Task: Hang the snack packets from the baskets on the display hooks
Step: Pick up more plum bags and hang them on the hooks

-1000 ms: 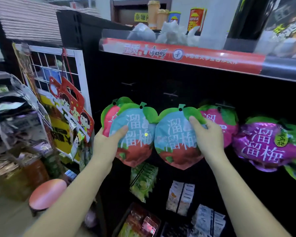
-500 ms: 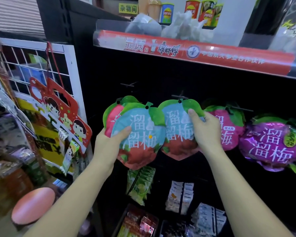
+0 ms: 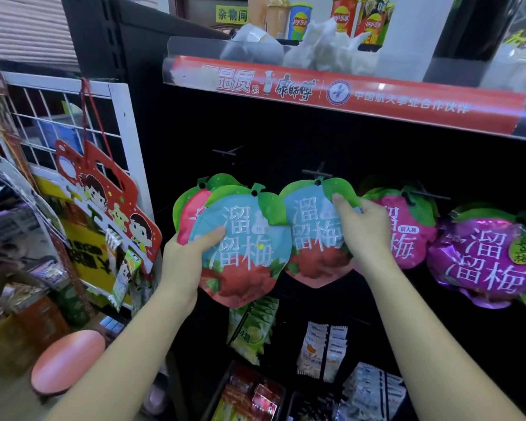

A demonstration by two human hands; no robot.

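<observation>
The left hand [image 3: 184, 262] has its grip clamped on a blue-and-red peach-shaped snack packet [image 3: 249, 253], thumb across the front, with a pink peach-shaped packet [image 3: 195, 212] fanned out behind it in the same hold. Both are held off the hooks, in front of the black display panel [image 3: 377, 153]. The right hand [image 3: 366, 230] has its grip closed on the green leaf corner of a second blue-and-red packet [image 3: 310, 229], whose top hole sits right at the tip of a thin metal display hook [image 3: 315, 173]; whether the hook has gone through cannot be told. Another hook [image 3: 228, 151] juts out up and to the left. Magenta packets [image 3: 407, 238] and shiny purple packets [image 3: 486, 259] hang to the right, under a red shelf strip [image 3: 377, 95]
</observation>
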